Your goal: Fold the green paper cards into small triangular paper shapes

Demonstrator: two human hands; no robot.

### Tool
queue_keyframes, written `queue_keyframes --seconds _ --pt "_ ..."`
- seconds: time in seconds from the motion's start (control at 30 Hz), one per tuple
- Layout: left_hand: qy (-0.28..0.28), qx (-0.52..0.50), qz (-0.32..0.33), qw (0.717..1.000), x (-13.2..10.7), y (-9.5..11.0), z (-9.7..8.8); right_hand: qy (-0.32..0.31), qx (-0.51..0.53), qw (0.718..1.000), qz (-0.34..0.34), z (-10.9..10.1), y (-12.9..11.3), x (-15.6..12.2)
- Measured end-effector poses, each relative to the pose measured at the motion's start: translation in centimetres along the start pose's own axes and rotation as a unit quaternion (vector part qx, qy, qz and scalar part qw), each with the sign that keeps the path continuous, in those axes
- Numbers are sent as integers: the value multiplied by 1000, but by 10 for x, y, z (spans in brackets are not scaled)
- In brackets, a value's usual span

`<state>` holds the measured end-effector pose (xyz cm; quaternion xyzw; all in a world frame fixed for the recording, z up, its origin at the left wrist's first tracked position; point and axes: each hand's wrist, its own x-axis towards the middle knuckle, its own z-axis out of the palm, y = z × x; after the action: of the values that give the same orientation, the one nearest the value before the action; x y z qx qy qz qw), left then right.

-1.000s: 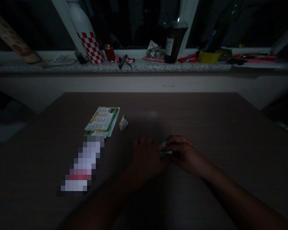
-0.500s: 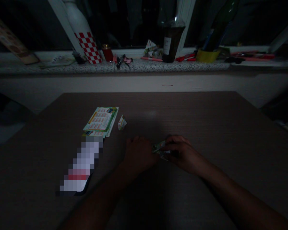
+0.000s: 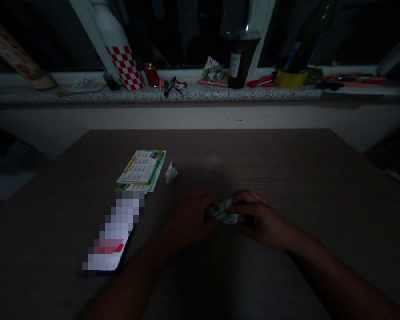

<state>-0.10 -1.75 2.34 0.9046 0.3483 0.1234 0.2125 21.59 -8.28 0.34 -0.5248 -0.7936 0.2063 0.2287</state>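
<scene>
Between my hands is a small piece of folded paper (image 3: 227, 217), green and white with print on it. My left hand (image 3: 194, 218) pinches its left end, fingers curled and partly in shadow. On the right side, my right hand (image 3: 258, 218) grips the paper between thumb and fingers. Farther off and to the left stands a small folded paper piece (image 3: 171, 173) of similar print. Beside that lies a stack of printed calendar sheets (image 3: 140, 168), green-edged with rows of red figures.
A phone (image 3: 115, 235) with a lit, blurred screen lies left of my left arm on the wooden table (image 3: 270, 155). Along the granite windowsill (image 3: 200, 92) stand a red-checked white bottle (image 3: 125, 66), a dark plastic cup (image 3: 240, 62) and a green bottle (image 3: 308, 35). The room is dim.
My left hand has turned and drawn slightly left, so more of the folded paper shows between my hands. My right hand keeps its grip. The view has shifted slightly.
</scene>
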Motion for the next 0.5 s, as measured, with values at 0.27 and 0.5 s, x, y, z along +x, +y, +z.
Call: queue_keyframes --seconds 0.27,0.5 --pt "15 1 93 996 0 0 11 27 47 997 -60 -1 0 3" --pt "134 32 141 980 -1 4 7 149 27 979 -139 -3 -10 1"
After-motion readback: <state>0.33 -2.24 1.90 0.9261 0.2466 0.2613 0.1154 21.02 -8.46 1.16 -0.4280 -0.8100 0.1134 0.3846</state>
